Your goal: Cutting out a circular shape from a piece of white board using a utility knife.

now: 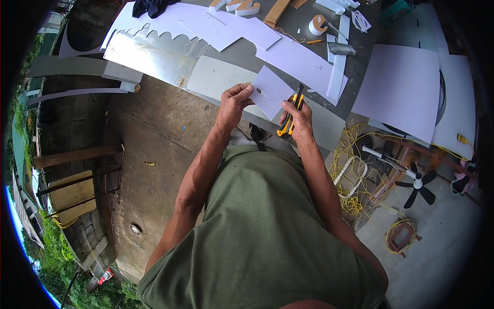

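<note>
My left hand (234, 103) pinches the left side of a small white sheet (270, 82), which has faint curved outlines and a small dark opening. My right hand (301, 117) grips a yellow-and-black utility knife (283, 132), held lengthwise beside the sheet's right edge, with my thumb at that edge. The sheet is raised over the near edge of a dark metal worktable (226, 50), above a long pale board (210, 76) lying there. Whether the blade is extended I cannot tell.
Cut white sheets (294, 59), white letter shapes (247, 8) and a tape roll (316, 26) lie on the table. Large white panels (393, 90) stand right. Yellow cables (350, 195) and a black-bladed fan (418, 183) are low right. A wooden plank (77, 155) is left.
</note>
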A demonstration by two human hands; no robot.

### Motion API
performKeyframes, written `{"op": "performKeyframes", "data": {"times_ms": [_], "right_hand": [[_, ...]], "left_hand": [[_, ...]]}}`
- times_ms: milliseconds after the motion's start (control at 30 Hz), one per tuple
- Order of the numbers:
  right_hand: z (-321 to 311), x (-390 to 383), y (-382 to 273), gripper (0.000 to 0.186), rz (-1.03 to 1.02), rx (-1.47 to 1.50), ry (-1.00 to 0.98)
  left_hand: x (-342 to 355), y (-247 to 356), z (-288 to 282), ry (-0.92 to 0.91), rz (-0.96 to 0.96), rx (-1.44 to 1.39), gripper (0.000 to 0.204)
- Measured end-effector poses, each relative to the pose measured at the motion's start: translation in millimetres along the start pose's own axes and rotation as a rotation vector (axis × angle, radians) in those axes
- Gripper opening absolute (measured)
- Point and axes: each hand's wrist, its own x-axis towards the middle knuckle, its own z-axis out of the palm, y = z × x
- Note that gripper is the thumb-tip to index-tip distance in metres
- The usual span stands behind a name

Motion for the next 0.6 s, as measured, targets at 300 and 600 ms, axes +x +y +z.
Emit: {"op": "performKeyframes", "data": {"times_ms": [300, 600], "right_hand": [[-20, -12, -11, 0.025, -0.072, 0.034, -0.019], [-29, -16, -17, 0.022, -0.085, 0.003, -0.15]], "left_hand": [[-19, -34, 21, -0.025, 0.083, -0.149, 0.021], [-32, -36, 24, 0.05, 0.242, -0.006, 0.012]]}}
